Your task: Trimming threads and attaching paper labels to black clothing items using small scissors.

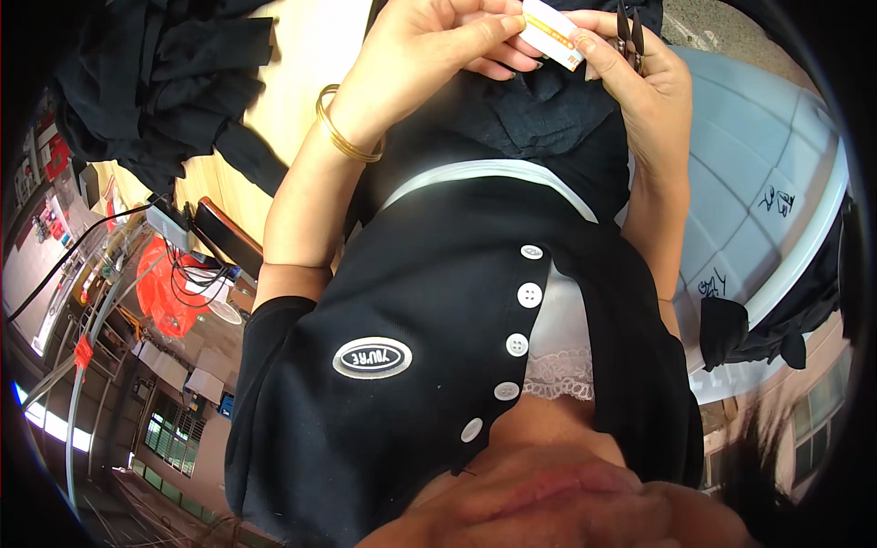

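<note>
A small white label with orange print [548, 32] is pinched at its left end by my left hand [457, 46], whose other fingers curl behind it, and at its right end by my right hand [639, 82]. That hand also has dark thread snips [625, 32] among its fingers, blades pointing up. Black fabric [521, 119] lies in my lap just below both hands.
A heap of black cloth [164, 82] covers part of a pale wooden table [301, 55] at left. Below it are cables, a red plastic bag [169, 288] and a brown item [224, 233]. At right stands a pale plastic tub [731, 155] with dark cloth [795, 301] beside it.
</note>
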A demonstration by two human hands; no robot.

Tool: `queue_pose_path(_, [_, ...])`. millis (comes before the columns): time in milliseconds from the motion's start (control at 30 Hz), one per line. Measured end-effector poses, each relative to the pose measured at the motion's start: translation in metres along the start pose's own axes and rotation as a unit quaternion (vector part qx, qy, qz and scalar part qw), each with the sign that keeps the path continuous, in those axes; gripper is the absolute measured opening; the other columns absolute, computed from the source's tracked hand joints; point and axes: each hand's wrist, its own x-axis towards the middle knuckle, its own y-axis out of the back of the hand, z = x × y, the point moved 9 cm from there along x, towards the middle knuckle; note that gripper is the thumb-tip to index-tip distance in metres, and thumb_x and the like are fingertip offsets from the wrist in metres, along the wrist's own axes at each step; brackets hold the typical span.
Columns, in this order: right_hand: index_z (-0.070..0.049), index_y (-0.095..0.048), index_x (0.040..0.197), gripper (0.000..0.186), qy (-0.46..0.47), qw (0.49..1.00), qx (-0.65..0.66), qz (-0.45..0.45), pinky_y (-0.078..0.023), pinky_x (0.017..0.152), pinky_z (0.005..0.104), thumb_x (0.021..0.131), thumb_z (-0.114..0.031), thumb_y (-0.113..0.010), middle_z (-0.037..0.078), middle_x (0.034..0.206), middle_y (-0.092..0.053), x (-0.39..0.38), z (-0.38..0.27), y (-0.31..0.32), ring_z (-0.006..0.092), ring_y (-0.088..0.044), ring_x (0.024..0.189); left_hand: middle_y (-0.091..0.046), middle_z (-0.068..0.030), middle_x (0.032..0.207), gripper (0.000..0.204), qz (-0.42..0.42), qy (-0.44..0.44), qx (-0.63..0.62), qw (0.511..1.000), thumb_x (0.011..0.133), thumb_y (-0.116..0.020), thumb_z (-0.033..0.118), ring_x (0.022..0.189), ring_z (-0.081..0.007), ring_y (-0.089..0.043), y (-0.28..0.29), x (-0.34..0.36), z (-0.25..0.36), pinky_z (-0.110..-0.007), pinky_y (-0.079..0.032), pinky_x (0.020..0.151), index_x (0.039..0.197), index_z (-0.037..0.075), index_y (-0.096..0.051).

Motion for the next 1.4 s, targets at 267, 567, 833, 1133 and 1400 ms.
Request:
queue_pose_path(267, [0.001,-0.072,0.100,0.011,0.198,0.902,0.361,-0.129,-0.043,0.062,0.0168,0.091,-0.004,-0.067,0.000,0.084,-0.069,0.006,-0.018,-0.020,0.0037,-0.059,0.070,-0.070,-0.0079,0.100,0.024,-0.011,-0.014,-0.010,1.000,0.101,-0.056,0.015,0.088,-0.0130,-0.067,-0.002,0.001,0.003,-0.024,-0.054,0.081,0.116,-0.002,-0.062])
queue_pose_path(567, [0.001,-0.071,0.100,0.010,-0.011,0.997,0.063,-0.031,-0.043,0.063,0.0168,0.091,-0.002,-0.067,-0.001,0.084,-0.068,0.001,-0.016,-0.012,0.0033,-0.058,0.071,-0.070,-0.0091,0.098,0.022,-0.031,0.003,0.002,1.000,0.101,-0.056,0.013,0.086,-0.0141,-0.068,-0.003,0.002,0.001,-0.025,-0.055,0.080,0.114,-0.003,-0.063])
queue_pose_path(833, [0.004,-0.070,0.098,0.011,0.153,0.981,-0.100,0.060,-0.041,0.063,0.0169,0.087,0.005,-0.067,-0.001,0.088,-0.060,0.001,-0.053,-0.020,0.0032,-0.053,0.072,-0.070,-0.0082,0.096,0.019,0.005,-0.045,-0.075,0.996,0.100,-0.058,0.013,0.086,-0.0131,-0.067,-0.009,0.009,-0.005,-0.024,-0.054,0.079,0.111,-0.001,-0.063])
queue_pose_path(1133, [0.003,-0.071,0.106,0.018,0.144,0.950,0.275,-0.049,-0.050,0.065,0.0179,0.089,0.001,-0.068,0.004,0.090,-0.071,0.011,-0.039,-0.031,0.0071,-0.065,0.075,-0.070,-0.0070,0.098,0.015,-0.108,-0.274,-0.054,0.954,0.099,-0.058,0.009,0.089,-0.0102,-0.064,-0.044,0.003,0.036,-0.023,-0.052,0.081,0.108,-0.001,-0.064])
queue_pose_path(1400, [0.003,-0.070,0.109,0.021,0.009,0.994,0.100,0.042,-0.049,0.063,0.0170,0.088,0.000,-0.071,0.005,0.091,-0.072,-0.004,-0.020,0.001,0.0068,-0.066,0.074,-0.070,-0.0073,0.100,0.013,-0.013,-0.141,-0.048,0.989,0.097,-0.060,0.006,0.089,-0.0100,-0.065,-0.038,0.009,0.021,-0.022,-0.052,0.080,0.106,-0.002,-0.066])
